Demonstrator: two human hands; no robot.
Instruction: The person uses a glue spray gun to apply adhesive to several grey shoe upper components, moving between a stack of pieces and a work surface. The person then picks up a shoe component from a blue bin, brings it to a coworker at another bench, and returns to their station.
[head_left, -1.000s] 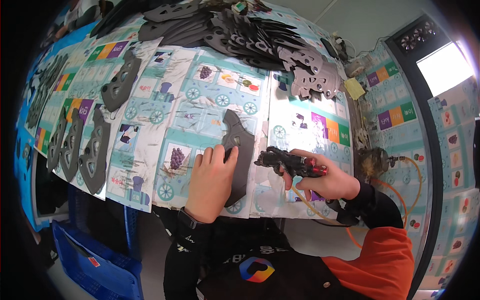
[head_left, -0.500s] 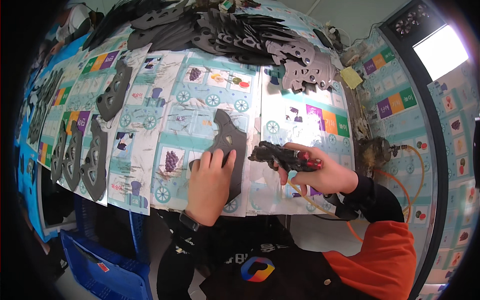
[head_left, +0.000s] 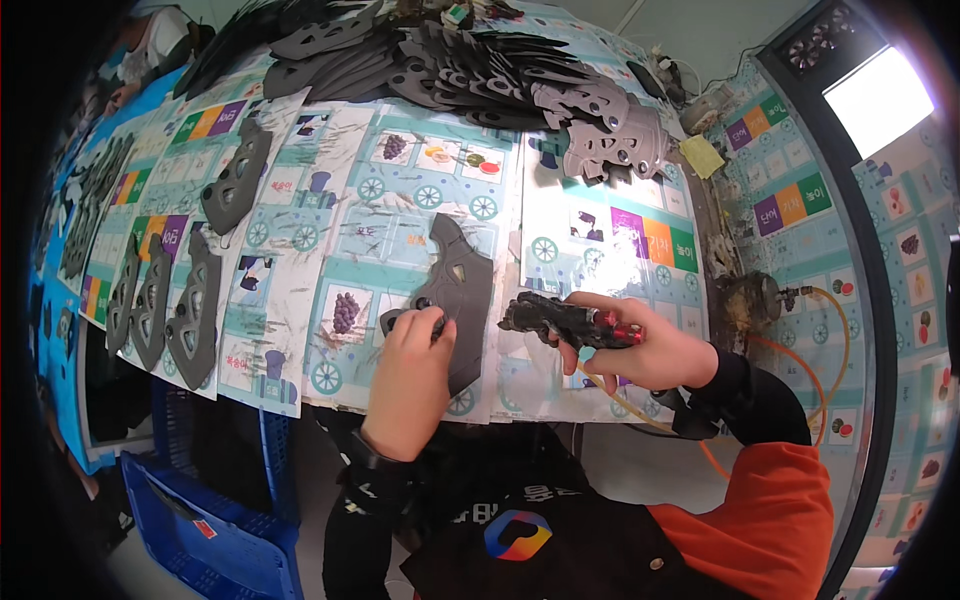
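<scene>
A dark grey, curved foam-like panel (head_left: pixel 460 300) with cut-out holes lies on the table in front of me. My left hand (head_left: pixel 410 385) is over its left edge, fingers curled and pinched on a small black piece (head_left: pixel 438 328) whose exact kind I cannot make out. To the right of the panel, my right hand (head_left: pixel 645 350) grips a spray gun (head_left: pixel 560 318), smeared black, with red fittings at its rear. The gun's nozzle end points left toward the panel, apart from it. A thin yellowish hose (head_left: pixel 610 392) runs below the right hand.
Several similar panels lie at left, one being a grey panel (head_left: pixel 190 315) near the edge. A heap of dark panels (head_left: pixel 450 70) covers the far side. A blue plastic crate (head_left: pixel 205 530) stands below, left. At right are hoses (head_left: pixel 835 310) and a papered wall (head_left: pixel 790 260).
My left hand has lifted its fingers off the panel's middle and drawn slightly back, now pinching a small black piece. The right hand and spray gun have hardly moved.
</scene>
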